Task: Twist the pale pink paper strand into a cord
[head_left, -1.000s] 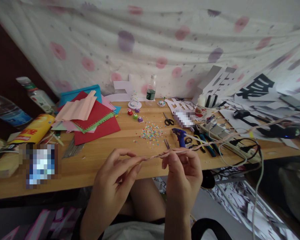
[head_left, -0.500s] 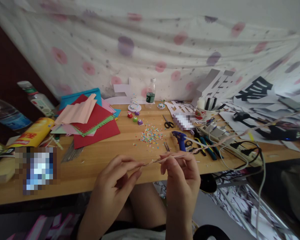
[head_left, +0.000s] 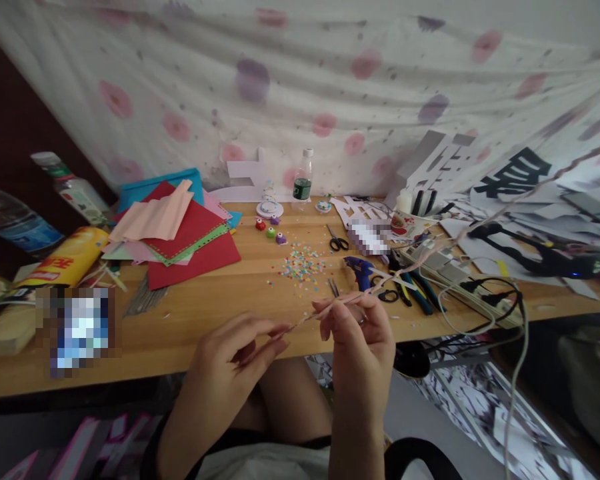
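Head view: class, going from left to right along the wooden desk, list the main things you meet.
Yellow can → stack of coloured paper → confetti heap → small black scissors → blue glue gun → white power strip.

Dim, flat indoor light w/ soft shadows; edges warped by wide lens, corners blurry.

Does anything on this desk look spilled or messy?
Yes. Tiny coloured paper bits lie scattered loose across the middle of the wooden desk, near small scissors, and cables tangle over its right edge.
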The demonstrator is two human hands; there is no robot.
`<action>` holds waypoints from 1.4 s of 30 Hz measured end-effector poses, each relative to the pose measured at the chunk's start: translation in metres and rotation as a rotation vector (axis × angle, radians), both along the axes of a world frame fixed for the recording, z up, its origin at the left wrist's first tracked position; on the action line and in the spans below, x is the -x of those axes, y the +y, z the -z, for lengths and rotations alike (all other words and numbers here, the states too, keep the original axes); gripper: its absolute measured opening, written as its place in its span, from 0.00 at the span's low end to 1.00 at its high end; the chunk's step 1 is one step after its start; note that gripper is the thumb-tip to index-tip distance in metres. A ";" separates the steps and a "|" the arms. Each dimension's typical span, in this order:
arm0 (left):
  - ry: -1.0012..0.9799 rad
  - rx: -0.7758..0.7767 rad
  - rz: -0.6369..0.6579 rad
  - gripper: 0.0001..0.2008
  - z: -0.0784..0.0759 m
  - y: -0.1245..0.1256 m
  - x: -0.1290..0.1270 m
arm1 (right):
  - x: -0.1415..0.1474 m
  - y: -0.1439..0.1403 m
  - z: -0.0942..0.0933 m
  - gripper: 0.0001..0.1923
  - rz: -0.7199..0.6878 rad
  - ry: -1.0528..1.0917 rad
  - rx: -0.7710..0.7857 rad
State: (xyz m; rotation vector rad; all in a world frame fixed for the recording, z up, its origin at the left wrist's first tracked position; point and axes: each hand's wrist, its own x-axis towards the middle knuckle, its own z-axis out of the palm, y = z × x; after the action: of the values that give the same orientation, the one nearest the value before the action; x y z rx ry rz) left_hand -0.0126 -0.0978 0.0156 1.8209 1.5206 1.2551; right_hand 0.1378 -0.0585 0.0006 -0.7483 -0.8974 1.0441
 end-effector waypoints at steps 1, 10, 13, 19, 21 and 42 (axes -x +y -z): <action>-0.004 0.006 -0.007 0.06 0.001 0.000 0.000 | 0.000 0.000 0.000 0.05 -0.005 0.005 0.007; 0.008 0.044 -0.026 0.03 0.007 -0.002 0.000 | -0.001 0.000 0.000 0.05 -0.019 -0.004 0.002; -0.015 0.046 -0.005 0.03 0.006 -0.002 -0.001 | -0.001 0.000 0.000 0.04 -0.023 -0.004 0.010; -0.039 0.048 0.009 0.04 0.007 -0.001 -0.002 | -0.001 0.001 0.000 0.04 -0.034 0.014 0.005; -0.030 0.055 0.005 0.04 0.008 -0.001 -0.001 | -0.001 0.001 0.000 0.04 -0.038 0.020 0.011; -0.119 -0.010 -0.252 0.04 0.017 0.018 0.021 | -0.001 0.021 0.013 0.08 -0.054 -0.091 0.133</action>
State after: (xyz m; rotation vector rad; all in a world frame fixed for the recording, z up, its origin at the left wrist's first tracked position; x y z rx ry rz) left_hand -0.0341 -0.0802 -0.0011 1.5659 1.7179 1.4604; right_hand 0.1392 -0.0374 -0.0123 -0.8924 -0.9368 1.1326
